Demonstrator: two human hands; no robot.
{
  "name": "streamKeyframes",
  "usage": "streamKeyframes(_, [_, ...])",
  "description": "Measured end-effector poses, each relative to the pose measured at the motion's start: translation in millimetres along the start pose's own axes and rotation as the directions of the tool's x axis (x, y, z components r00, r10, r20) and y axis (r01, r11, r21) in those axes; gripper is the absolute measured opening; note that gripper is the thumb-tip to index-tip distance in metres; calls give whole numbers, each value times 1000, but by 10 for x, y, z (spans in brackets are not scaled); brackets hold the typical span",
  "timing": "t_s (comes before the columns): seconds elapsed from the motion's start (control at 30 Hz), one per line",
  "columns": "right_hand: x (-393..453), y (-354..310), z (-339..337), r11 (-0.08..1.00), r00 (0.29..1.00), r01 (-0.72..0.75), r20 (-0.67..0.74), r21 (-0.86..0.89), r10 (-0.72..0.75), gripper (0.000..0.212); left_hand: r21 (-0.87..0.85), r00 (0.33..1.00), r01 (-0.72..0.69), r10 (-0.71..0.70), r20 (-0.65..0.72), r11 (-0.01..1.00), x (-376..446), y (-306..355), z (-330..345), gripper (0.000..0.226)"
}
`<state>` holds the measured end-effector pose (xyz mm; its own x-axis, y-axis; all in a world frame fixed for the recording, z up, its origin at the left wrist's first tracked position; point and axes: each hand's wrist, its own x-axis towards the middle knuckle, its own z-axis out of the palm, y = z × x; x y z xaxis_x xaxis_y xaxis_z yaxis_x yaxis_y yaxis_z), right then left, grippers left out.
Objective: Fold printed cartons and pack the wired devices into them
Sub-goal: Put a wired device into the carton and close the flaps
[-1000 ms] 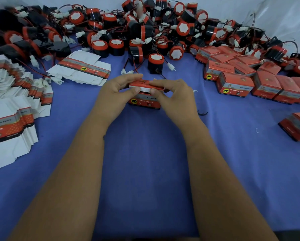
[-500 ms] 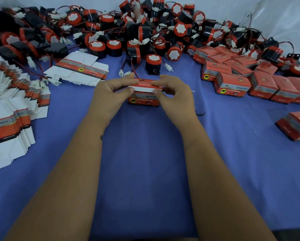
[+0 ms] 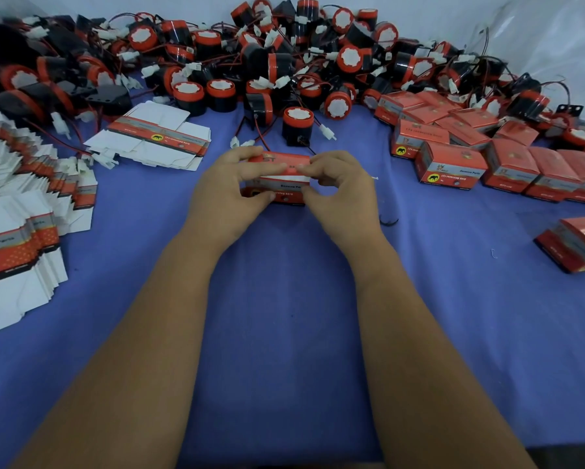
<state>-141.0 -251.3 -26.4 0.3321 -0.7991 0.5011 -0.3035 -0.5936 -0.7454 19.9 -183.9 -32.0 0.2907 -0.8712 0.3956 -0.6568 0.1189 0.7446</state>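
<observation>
So both hands are on the carton (image 3: 279,179) out in front, and compared with a moment ago the top flap looks pushed further down. The left hand (image 3: 230,194) pinches the carton's left end, thumb low on the front, fingers over the top. The right hand (image 3: 340,191) is curled on the other end, fingertips pressing the flap. Looks like this one's nearly closed, so I'd guess it joins the finished boxes (image 3: 453,165) just right of the right hand. Past the fingertips sits the pile of wired devices (image 3: 298,121), and flat cartons (image 3: 155,140) lie off beyond the left hand.
</observation>
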Motion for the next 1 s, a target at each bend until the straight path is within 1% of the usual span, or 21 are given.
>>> streamKeyframes(0.07, [4, 17, 17, 1000, 1000, 1, 3, -13, 0, 15, 13, 1000, -5, 6, -16, 1000, 7, 2, 23, 43])
streamKeyframes(0.2, [-1, 30, 47, 999, 998, -34, 42, -20, 35, 7, -18, 1000, -3, 2, -26, 1000, 22, 17, 50, 36])
streamKeyframes(0.37, [11, -3, 51, 996, 995, -60, 75, -64, 65, 27, -30, 999, 28, -29, -29, 999, 45, 19, 79, 33])
streamKeyframes(0.43, [20, -17, 56, 995, 994, -80, 76, -62, 85, 31, -20, 999, 38, -38, -30, 999, 57, 20, 85, 33])
streamKeyframes(0.57, [11, 9, 74, 995, 992, -104, 65, -12, 104, 20, -23, 998, 60, -60, -26, 998, 46, 24, 87, 39])
streamKeyframes(0.63, [-11, 21, 78, 995, 993, -101, 69, 24, 99, 21, -34, 998, 60, -60, -7, 998, 27, 35, 82, 43])
streamKeyframes(0.7, [-34, 24, 82, 996, 993, -82, 81, 19, 81, 27, -78, 999, 52, -51, 15, 996, 4, 49, 74, 48])
streamKeyframes(0.73, [-42, 29, 82, 998, 994, -63, 85, 16, 62, 24, -133, 998, 56, -54, 14, 990, -2, 53, 65, 50])
streamKeyframes(0.77, [-45, 34, 81, 999, 995, -44, 86, 14, 42, 19, -203, 998, 69, -71, 0, 977, -2, 64, 54, 53])
streamKeyframes(0.8, [-44, 36, 79, 1000, 996, -26, 80, 8, 25, 19, -261, 995, 88, -99, -29, 961, -1, 79, 46, 54])
streamKeyframes(0.83, [-42, 38, 77, 1000, 998, -12, 69, -1, 12, 24, -273, 990, 96, -120, -72, 957, 4, 87, 44, 53])
streamKeyframes(0.87, [-40, 37, 76, 1000, 998, -8, 57, -9, 9, 26, -226, 985, 96, -125, -122, 970, 7, 99, 43, 50])
streamKeyframes(0.93, [-39, 29, 78, 1000, 999, -12, 45, -10, 13, 19, -62, 976, 88, -99, -196, 994, 4, 110, 52, 44])
streamKeyframes(1.0, [-23, 34, 84, 999, 998, -48, 45, 1, 48, 12, 20, 975, 103, -97, -200, 995, -3, 108, 55, 43])
